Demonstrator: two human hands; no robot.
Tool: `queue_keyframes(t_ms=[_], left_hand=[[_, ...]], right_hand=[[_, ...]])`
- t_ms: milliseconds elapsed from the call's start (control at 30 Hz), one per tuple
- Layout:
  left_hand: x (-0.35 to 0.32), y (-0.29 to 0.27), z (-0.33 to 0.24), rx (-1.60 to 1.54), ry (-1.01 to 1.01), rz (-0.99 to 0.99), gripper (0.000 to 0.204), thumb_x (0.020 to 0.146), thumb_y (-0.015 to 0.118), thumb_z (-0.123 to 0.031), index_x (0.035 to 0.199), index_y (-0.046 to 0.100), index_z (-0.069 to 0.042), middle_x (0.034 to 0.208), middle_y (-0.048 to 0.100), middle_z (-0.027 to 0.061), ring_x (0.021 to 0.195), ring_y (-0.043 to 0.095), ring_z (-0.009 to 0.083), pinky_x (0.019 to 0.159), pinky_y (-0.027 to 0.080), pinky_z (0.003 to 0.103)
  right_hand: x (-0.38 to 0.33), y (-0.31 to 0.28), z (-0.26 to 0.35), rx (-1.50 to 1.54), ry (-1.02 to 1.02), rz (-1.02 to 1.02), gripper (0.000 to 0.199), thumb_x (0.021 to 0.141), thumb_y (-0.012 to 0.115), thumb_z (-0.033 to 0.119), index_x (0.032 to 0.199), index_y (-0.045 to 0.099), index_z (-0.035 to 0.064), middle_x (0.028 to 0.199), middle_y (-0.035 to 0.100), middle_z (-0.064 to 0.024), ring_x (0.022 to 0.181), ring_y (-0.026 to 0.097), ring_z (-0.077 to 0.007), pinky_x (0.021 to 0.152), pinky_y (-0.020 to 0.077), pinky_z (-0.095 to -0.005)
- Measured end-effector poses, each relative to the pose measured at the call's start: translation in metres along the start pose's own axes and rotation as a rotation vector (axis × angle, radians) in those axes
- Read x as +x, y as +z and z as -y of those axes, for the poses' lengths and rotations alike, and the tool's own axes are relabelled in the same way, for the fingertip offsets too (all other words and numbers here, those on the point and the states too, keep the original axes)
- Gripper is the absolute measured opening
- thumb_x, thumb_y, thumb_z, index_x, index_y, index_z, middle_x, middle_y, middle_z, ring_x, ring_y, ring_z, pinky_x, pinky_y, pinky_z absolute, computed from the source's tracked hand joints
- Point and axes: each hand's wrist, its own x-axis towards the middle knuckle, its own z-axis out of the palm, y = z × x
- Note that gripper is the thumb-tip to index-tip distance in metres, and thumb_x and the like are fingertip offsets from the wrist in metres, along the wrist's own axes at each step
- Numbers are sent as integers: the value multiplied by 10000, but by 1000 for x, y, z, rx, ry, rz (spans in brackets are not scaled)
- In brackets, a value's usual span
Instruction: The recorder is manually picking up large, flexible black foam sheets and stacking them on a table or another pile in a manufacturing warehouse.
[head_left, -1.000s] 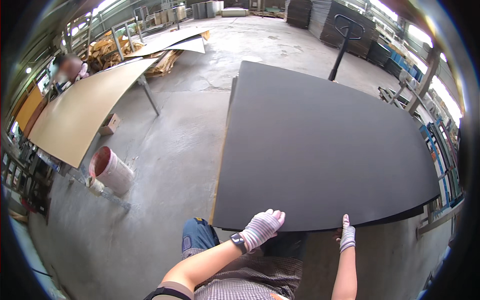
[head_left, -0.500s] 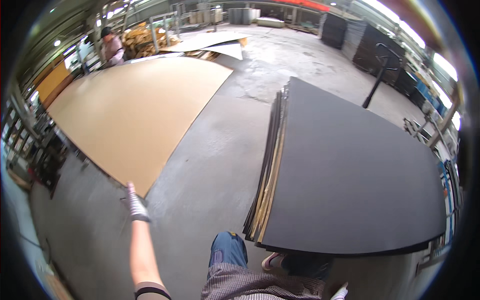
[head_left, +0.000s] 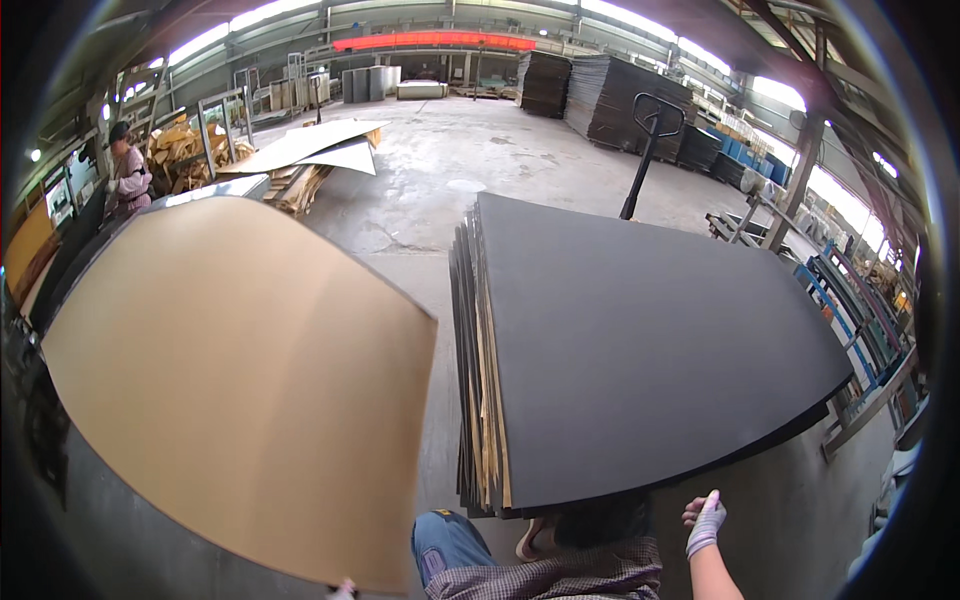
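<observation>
Left hand [head_left: 344, 588] is barely in frame at the bottom edge, right at the near corner of the tan sheet [head_left: 240, 380]. It's touching that corner, but can't tell how the fingers sit, too little shows. The sheet is big and thin, bowed up in the middle and tilted, w/ the far end over by the co-worker [head_left: 128, 180] at the back left, so my guess is it's carried between two ppl, one per end, bc it's way too floppy for one.

Right hand [head_left: 705, 520], gloved, is free, fingers curled loosely w/ nothing in them, hovering just off the near edge of the black stack [head_left: 640, 350]. Prob just for balance.

The stack is a pile of dark-faced boards w/ pale edges showing on the left side, sitting low, near the floor.

Floor [head_left: 420, 200] is bare grey concrete, scuffed. Room's a big warehouse: pallet jack [head_left: 648, 140] behind the stack, more dark stacks further back, loose sheets [head_left: 310, 148] piled at left, racks on the right wall.
</observation>
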Motion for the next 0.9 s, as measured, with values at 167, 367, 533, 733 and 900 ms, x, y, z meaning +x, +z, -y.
queue_keyframes(t_ms=[167, 367, 533, 733, 900], left_hand=[[-31, -85, 17, -106, -6, 74, 443, 790, 764, -390, 1034, 656, -37, 882, 649, 63, 786, 593, 212, 701, 515, 356], [-63, -72, -279, -101, 246, -164, 697, 814, 714, -448, 1255, 550, 66, 1318, 545, 163, 1236, 475, 254, 1099, 315, 396], [-103, -26, -410, -81, 965, 142, 537, 840, 689, -296, 1219, 525, 46, 1088, 581, 104, 990, 539, 220, 896, 429, 365], [-273, 180, -460, 442, 1244, 695, 226, 899, 606, -168, 1058, 560, -15, 913, 601, 87, 779, 593, 197, 722, 490, 318], [-420, 241, -428, 702, 1888, 791, 478, 809, 614, -172, 1260, 489, -79, 593, 569, 108, 543, 595, 302, 527, 491, 382]], right_hand=[[-25, 69, 60, 157, -99, 7, 481, 945, 473, 515, 674, 503, 118, 572, 525, -40, 417, 471, -131, 371, 337, -254], [-77, 128, 142, 137, -204, 392, 422, 928, 536, 452, 764, 610, 71, 642, 629, -64, 480, 585, -168, 439, 452, -268], [-187, 195, 282, 80, -749, 1073, 250, 934, 589, 175, 1142, 623, 41, 890, 657, -55, 762, 640, -118, 642, 521, -241], [-441, 249, 366, 108, -2539, 621, 304, 855, 666, 383, 1038, 682, 140, 1269, 567, -69, 1226, 486, -265, 1038, 386, -406], [-448, 263, 459, -218, -2700, -31, 316, 887, 635, 371, 1085, 672, 128, 1194, 602, -42, 1126, 525, -200, 953, 417, -350]])
